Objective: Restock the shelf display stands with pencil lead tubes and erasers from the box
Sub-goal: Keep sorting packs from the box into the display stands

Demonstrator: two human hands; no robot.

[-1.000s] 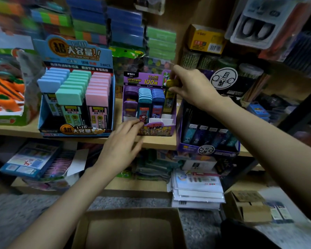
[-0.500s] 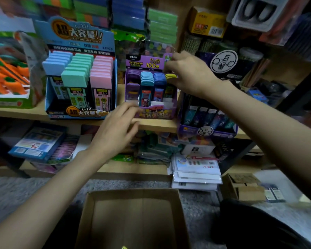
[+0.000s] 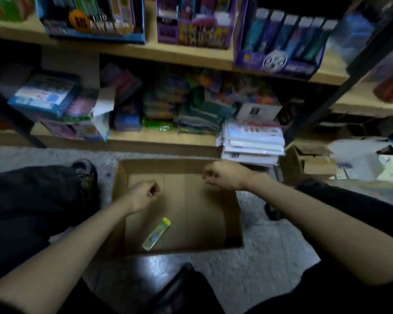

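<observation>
An open cardboard box (image 3: 233, 214) stands on the floor in front of me. A single yellow-green pencil lead tube (image 3: 156, 234) lies on its bottom. My left hand (image 3: 143, 194) hovers over the box's left half, fingers curled, holding nothing. My right hand (image 3: 224, 175) is above the box's far right corner, also curled and holding nothing. On the shelf above, only the lower parts show of the blue display stand (image 3: 95, 30), the small purple stand (image 3: 193, 30) and the purple stand of tubes (image 3: 277, 57).
The lower shelf (image 3: 159, 137) is packed with stationery packs. A stack of flat white packs (image 3: 252, 141) leans at its right end, with a small carton (image 3: 304, 164) beside it. My dark-trousered legs and a shoe (image 3: 84, 171) flank the box.
Both hands left the purple stand on the shelf and dropped down over the box. My view tilted down from the shelf to the floor.
</observation>
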